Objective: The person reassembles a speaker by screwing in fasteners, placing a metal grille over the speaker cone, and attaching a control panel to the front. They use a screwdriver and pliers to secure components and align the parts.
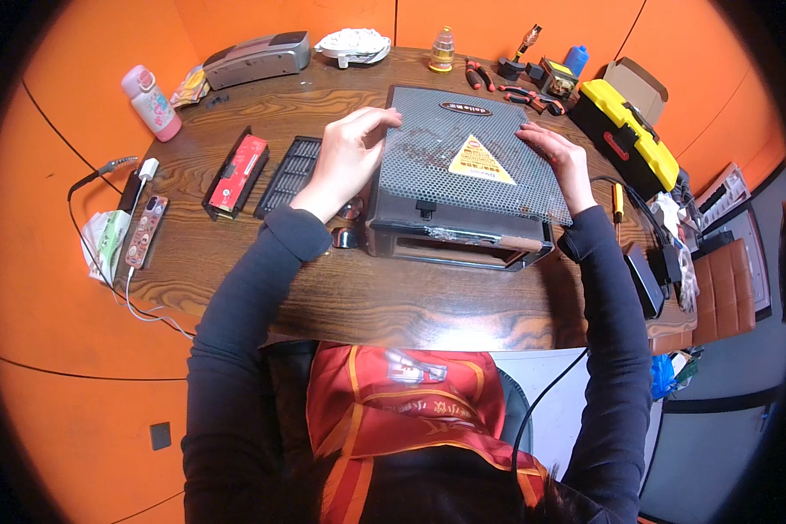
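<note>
A dark box-shaped appliance (458, 249) lies on the wooden table in front of me, with an open slot in its near side. Over its top sits a grey perforated metal cover (428, 175), which bears an oval badge and a yellow triangular label (481, 162). Brown dirt streaks the mesh, and the cover's near right corner juts past the box. My left hand (349, 155) grips the cover's left edge, fingers bent over it. At the right edge my right hand (561, 157) is closed on the cover too. The undersides of both grips are hidden.
Left of the appliance lie a bit set in a black case (286, 175) and a red-and-black box (238, 175). Small metal cups (345, 237) stand against its near left corner. Pliers (478, 75) lie behind it. A yellow-lidded toolbox (629, 131) and a screwdriver (618, 201) are at right.
</note>
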{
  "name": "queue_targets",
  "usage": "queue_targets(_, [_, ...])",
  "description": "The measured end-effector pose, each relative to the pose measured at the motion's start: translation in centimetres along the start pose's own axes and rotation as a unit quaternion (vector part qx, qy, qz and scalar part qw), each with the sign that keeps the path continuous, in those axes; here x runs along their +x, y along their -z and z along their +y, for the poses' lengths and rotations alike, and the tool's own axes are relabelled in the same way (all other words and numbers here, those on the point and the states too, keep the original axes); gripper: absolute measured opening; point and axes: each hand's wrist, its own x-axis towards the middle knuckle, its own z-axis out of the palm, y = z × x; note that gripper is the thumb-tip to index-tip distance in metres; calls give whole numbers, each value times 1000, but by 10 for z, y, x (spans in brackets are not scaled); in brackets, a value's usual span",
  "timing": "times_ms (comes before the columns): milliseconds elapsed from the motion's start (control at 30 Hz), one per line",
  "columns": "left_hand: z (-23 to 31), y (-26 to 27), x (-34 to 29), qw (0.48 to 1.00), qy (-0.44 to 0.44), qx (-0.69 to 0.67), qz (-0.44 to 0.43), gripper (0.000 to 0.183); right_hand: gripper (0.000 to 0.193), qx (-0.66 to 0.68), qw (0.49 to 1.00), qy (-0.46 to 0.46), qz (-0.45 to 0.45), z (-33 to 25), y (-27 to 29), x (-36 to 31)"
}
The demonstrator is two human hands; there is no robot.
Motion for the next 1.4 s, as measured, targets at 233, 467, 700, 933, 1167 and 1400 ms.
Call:
queue_targets(233, [-1,-4,-2,1000,-12,15,17,19,28,-51,999,-1,-2,-4,0,4])
queue_targets(467, [-3,-9,-2,996,-56,53,43,21,24,67,990,-115,-38,3,2,7])
queue_targets(700, [3,-5,-1,989,-102,105,26,25,24,-9,998,-55,-39,-1,4,9])
queue_targets(933, [10,0,0,991,-75,112,-12,30,26,-21,997,-39,-67,-11,5,7])
queue_targets(1167, [11,1,-1,991,-30,121,-45,23,37,199,961,-194,-10,-21,0,5])
queue_targets(1400, [11,-2,1,994,26,97,-46,21,33,168,965,-202,12,-19,-5,6])
